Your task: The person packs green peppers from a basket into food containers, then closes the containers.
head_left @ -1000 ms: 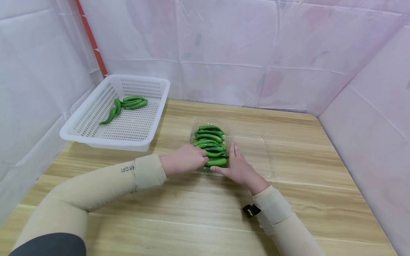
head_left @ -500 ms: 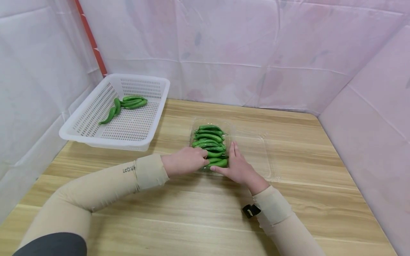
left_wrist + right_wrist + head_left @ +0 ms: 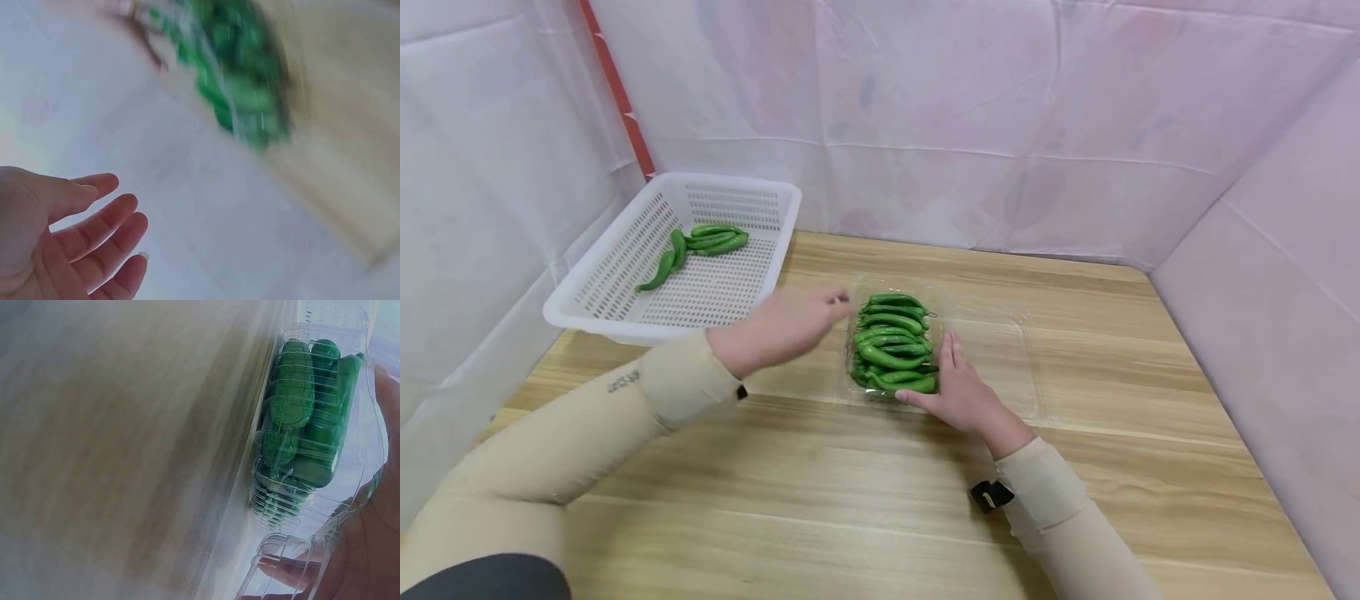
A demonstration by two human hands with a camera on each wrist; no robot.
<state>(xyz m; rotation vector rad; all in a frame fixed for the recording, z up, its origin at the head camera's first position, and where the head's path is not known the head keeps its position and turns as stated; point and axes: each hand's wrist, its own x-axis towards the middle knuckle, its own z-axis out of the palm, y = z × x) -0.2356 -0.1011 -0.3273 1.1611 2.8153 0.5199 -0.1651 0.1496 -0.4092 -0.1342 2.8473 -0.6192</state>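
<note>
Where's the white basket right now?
In the head view, the white basket stands at the far-left corner of the table, near the cloth walls, beyond the left hand.

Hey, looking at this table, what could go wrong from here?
The green peppers are heaped in the clear container, so its open lid might not close easily. The right hand is at the container's side; a hard push could slide or tip it. The left hand is near the rim of the white basket and could bump it.
</note>
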